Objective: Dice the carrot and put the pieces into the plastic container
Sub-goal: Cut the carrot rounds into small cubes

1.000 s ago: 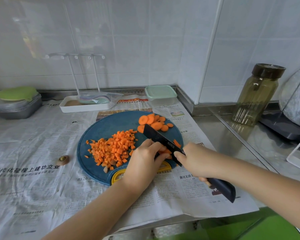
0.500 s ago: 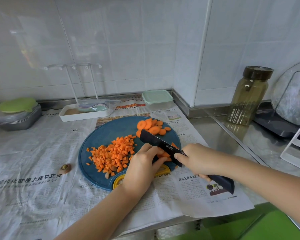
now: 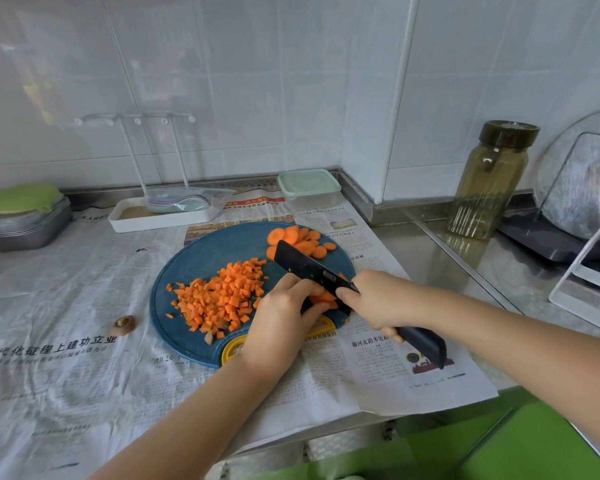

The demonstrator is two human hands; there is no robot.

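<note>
On one board (image 3: 194, 258) sit two carrot heaps (image 3: 222, 296) beside one knife (image 3: 309, 270).

Headline "建功立业" on the newspaper (image 3: 66, 289)

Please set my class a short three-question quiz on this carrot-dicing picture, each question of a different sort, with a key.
1. True or false: the plastic container stands with its lid off.
2. Where do the round carrot slices lie? A. on the blue cutting board, beyond the knife blade; B. on the newspaper; C. in the white tray.
3. Fill in: the right hand grips the knife's ____, while the left hand holds carrot pieces beside the blade.
Key: 1 false; 2 A; 3 handle.
</note>
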